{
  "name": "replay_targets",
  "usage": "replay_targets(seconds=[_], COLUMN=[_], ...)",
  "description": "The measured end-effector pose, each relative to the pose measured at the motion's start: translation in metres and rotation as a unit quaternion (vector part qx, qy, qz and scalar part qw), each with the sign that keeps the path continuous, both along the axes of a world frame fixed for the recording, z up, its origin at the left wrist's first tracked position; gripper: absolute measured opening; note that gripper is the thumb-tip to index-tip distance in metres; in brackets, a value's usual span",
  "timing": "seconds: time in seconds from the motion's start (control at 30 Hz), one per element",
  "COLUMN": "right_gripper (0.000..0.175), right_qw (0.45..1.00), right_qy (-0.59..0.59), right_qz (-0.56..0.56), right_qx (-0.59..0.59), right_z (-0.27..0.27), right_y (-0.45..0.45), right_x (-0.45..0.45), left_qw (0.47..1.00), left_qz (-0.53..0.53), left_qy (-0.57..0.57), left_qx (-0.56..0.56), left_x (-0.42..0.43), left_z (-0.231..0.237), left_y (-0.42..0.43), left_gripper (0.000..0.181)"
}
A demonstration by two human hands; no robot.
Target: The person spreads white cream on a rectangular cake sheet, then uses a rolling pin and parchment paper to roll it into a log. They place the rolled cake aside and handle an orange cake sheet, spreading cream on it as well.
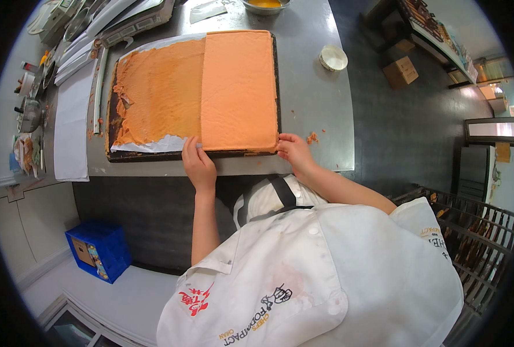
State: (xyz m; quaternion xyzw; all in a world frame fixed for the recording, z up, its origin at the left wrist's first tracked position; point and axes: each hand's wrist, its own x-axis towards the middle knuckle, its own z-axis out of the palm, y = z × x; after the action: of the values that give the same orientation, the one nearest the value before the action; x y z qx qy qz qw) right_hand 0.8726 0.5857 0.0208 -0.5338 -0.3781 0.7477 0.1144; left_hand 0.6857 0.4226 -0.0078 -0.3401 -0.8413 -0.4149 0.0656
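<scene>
An orange sponge cake slab [239, 91] with a smooth top covers the right part of a dark baking tray [153, 157]. To its left, a thin, ragged orange cake layer [161, 91] clings to white baking paper [166, 143], which shows along the front and back edges. My left hand [199, 167] is at the slab's front left corner, its fingertips over the paper edge. At the front right corner, my right hand [297, 152] has its fingertips against the slab's side. Whether either hand grips the slab or only touches it is not clear.
The tray lies on a metal worktable [309, 95]. A fluted paper cup [333, 58] and cake crumbs [312, 138] are to its right. A bowl of yellow liquid [265, 5] stands behind. White paper sheets [71, 126] and a long thin rod [100, 91] lie left.
</scene>
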Motion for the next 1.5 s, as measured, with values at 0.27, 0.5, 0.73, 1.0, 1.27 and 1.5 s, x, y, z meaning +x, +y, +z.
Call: replay_targets(seconds=[0.27, 0.5, 0.73, 1.0, 1.27, 1.5], right_gripper=[0.036, 0.068, 0.066, 0.063, 0.067, 0.090], right_qw=[0.999, 0.856, 0.826, 0.800, 0.788, 0.777], right_qy=[-0.016, -0.054, -0.027, -0.052, -0.037, -0.023], right_qz=[-0.019, 0.231, 0.227, 0.231, 0.228, 0.227], right_qx=[-0.034, 0.459, 0.515, 0.552, 0.571, 0.586], right_z=[-0.002, -0.013, -0.026, -0.027, -0.022, -0.023], right_y=[-0.003, 0.002, 0.007, 0.007, 0.015, 0.033], right_x=[0.004, 0.011, 0.014, 0.011, 0.013, 0.005], left_qw=[0.999, 0.999, 0.998, 0.994, 0.994, 0.994], left_qz=[0.022, 0.006, 0.006, -0.005, -0.012, -0.012], left_qy=[0.010, 0.043, 0.015, 0.066, 0.071, 0.065], left_qx=[0.032, -0.009, -0.055, -0.086, -0.077, -0.090], left_x=[-0.008, -0.001, 0.005, 0.002, 0.000, 0.002], left_z=[-0.010, -0.014, -0.013, -0.019, -0.022, -0.019], left_y=[-0.010, -0.018, -0.019, -0.024, -0.025, -0.026], left_gripper=[0.026, 0.028, 0.033, 0.038, 0.040, 0.042])
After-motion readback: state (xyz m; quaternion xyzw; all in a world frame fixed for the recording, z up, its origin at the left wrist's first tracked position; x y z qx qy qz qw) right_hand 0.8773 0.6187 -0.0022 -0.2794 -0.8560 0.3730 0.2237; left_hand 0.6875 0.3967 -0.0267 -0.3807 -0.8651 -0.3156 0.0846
